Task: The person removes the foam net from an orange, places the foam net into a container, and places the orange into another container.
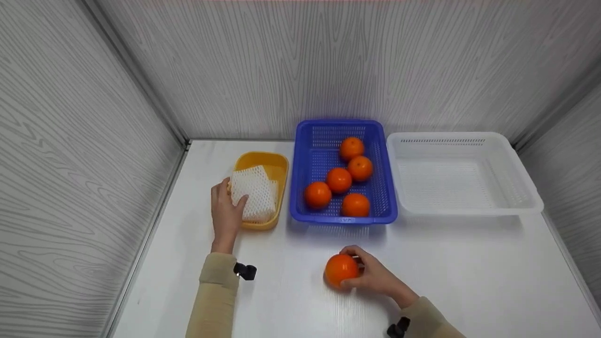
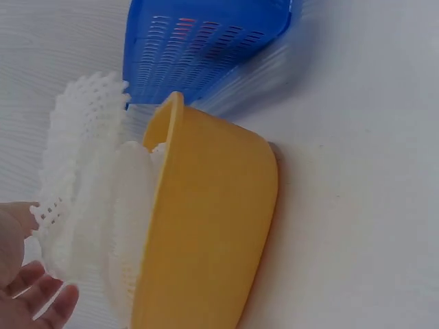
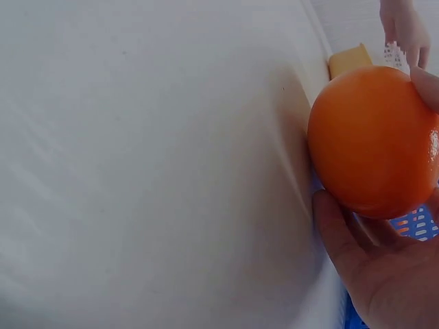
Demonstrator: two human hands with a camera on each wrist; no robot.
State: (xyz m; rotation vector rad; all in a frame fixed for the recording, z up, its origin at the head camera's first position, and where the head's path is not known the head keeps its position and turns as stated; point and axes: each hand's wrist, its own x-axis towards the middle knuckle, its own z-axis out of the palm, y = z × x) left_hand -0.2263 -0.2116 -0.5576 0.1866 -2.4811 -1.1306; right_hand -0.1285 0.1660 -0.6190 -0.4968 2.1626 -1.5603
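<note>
My left hand [image 1: 225,213] is at the left rim of a yellow basket [image 1: 283,171], its thumb and fingers pinching the edge of a white foam fruit net [image 1: 253,190]. In the left wrist view the foam net [image 2: 79,178] stands up above the basket's rim, with more white foam behind it inside. On the near part of the table, my right hand [image 1: 375,277] grips an orange [image 1: 340,271] from its right side. The right wrist view has this orange [image 3: 374,140] between thumb and fingers, close to the white tabletop.
Several oranges [image 1: 318,195] lie in a blue perforated basket [image 1: 296,173] at the centre back. To its right stands a white plastic basket [image 1: 439,183]. Grey wood-grain panels [image 1: 244,70] enclose the white table [image 1: 281,300] at the back and both sides.
</note>
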